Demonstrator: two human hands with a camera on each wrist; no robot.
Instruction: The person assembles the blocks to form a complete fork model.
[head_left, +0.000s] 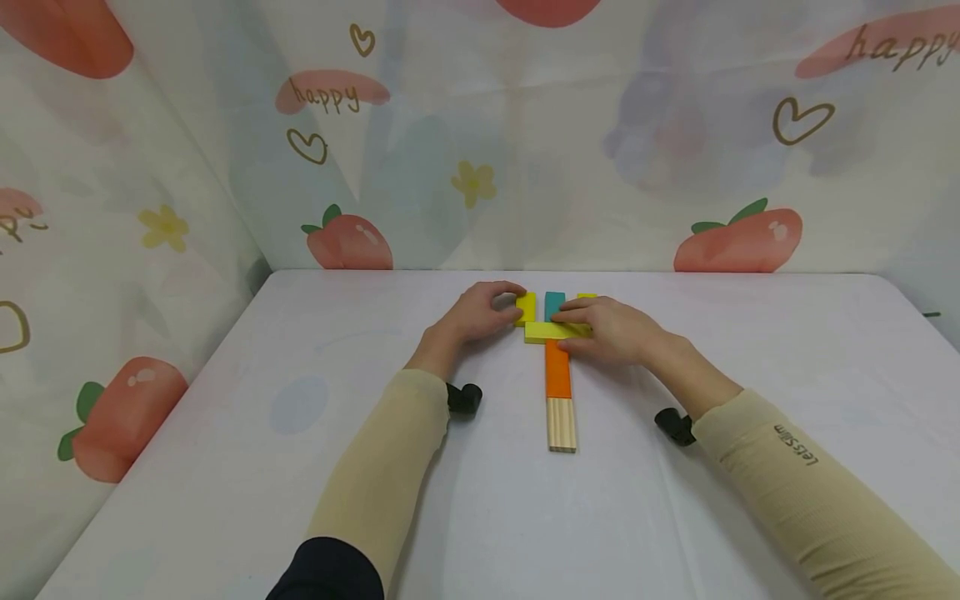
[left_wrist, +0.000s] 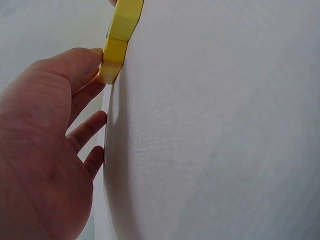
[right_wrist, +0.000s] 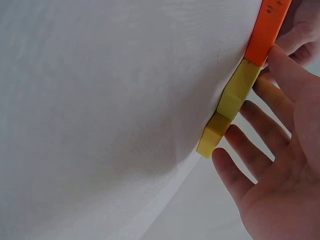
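Observation:
Flat wooden blocks lie on the white table in a joined figure. My left hand (head_left: pixel 480 312) pinches the upright yellow block (head_left: pixel 529 308) at the far left, thumb on its side and index finger near its far end. Fingers of my right hand (head_left: pixel 618 329) are spread fairly straight over the yellow crosswise block (head_left: pixel 543 333). Its thumb tip is near the top of the orange block (head_left: pixel 557 371), its index finger by the teal block (head_left: pixel 553 304). Another yellow block (head_left: pixel 587 295) is mostly hidden behind the right hand. In the right wrist view, blocks meet end to end.
Below the orange block, a pale striped wooden block (head_left: pixel 561 425) continues the line toward me. The white table (head_left: pixel 300 467) meets a printed cloth backdrop (head_left: pixel 525 217) at its far edge. Black wrist cameras (head_left: pixel 465 398) sit under both forearms, close above the table.

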